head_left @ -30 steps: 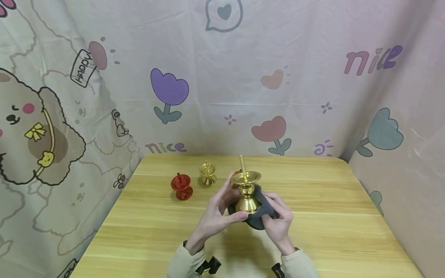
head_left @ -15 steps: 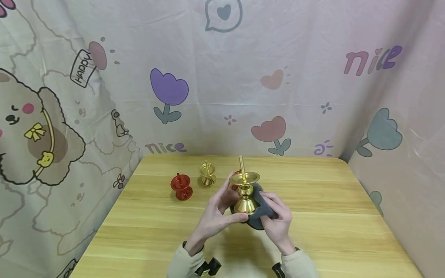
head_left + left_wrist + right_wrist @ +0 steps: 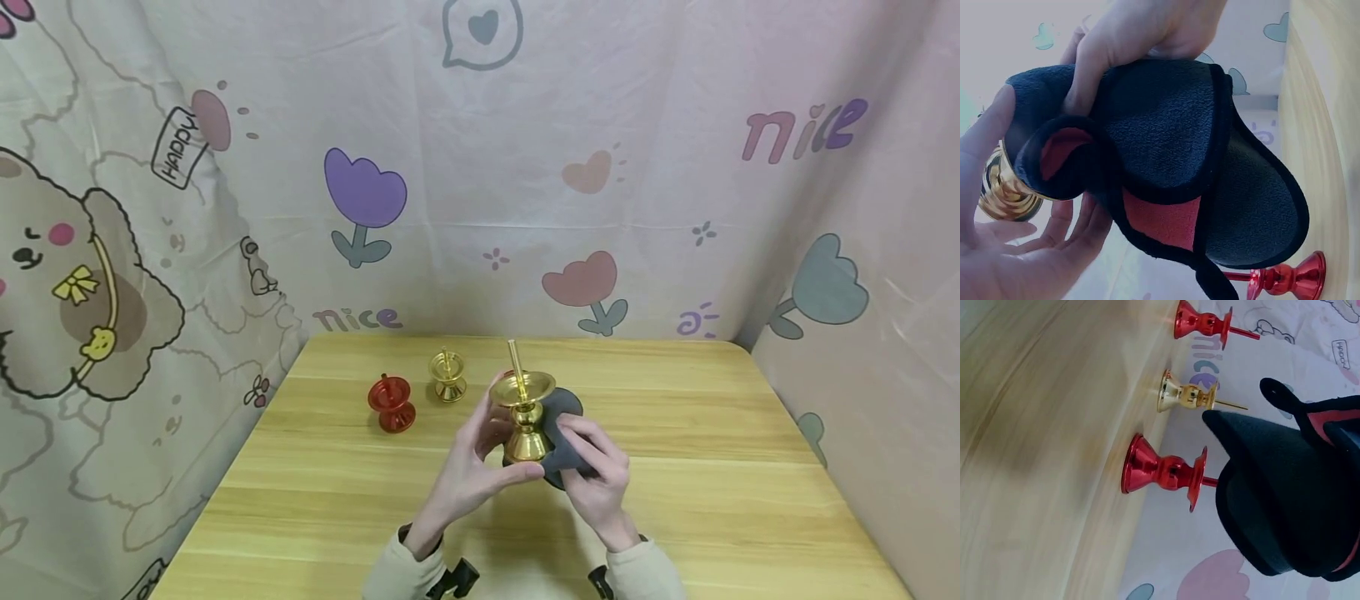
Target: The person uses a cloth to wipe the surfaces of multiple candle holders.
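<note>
- The wooden table (image 3: 675,467) fills my head view, below printed curtains (image 3: 525,167).
- My right hand (image 3: 596,471) pinches a dark cloth (image 3: 562,429) against the gold candlestick (image 3: 525,408), mid-table.
- My left hand (image 3: 468,467) grips its base.
- At ten o'clock stand a red holder (image 3: 392,404) and a small gold holder (image 3: 447,375).

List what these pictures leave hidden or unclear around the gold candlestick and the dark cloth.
- Head view: a second red candlestick is hidden behind the gold candlestick and the left hand.
- Left wrist view: the dark cloth covers most of the gold candlestick; only its base shows.
- Right wrist view: the right hand is out of frame, so its grip on the cloth cannot be seen there.
- Head view: the small gold candlestick is too small for detail.
</note>
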### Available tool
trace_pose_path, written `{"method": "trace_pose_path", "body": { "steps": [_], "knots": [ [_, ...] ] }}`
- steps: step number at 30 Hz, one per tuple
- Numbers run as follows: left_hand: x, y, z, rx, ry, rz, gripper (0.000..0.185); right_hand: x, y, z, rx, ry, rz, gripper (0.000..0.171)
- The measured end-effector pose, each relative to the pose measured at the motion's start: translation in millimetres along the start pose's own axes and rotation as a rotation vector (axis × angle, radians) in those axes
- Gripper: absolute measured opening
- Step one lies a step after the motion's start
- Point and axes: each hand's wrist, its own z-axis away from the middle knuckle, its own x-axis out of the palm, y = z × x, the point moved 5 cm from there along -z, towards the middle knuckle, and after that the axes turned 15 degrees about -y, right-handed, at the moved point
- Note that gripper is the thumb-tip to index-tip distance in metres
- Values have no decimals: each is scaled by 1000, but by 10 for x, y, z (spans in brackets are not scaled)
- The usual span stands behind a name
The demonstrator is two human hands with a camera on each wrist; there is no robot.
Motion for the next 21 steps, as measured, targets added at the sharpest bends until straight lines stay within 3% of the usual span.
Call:
{"method": "trace_pose_path", "body": {
  "steps": [4, 8, 11, 17, 21],
  "knots": [
    [-25, -6, 12, 28, -14, 25, 107, -8, 28, 38, 90, -9, -47, 14],
    [-44, -21, 22, 47, -33, 21, 102, -16, 112, 122, 286, -9, -158, 40],
    [-38, -25, 17, 45, -45, -6, 100, -18, 130, 125, 335, 1, -186, 49],
    [-21, -38, 5, 32, -39, 11, 105, -14, 73, 76, 170, -7, -38, 27],
    [-30, -20, 14, 58, -13, -16, 109, 14, 42, 61, 46, -13, -10, 14]
  ]
}}
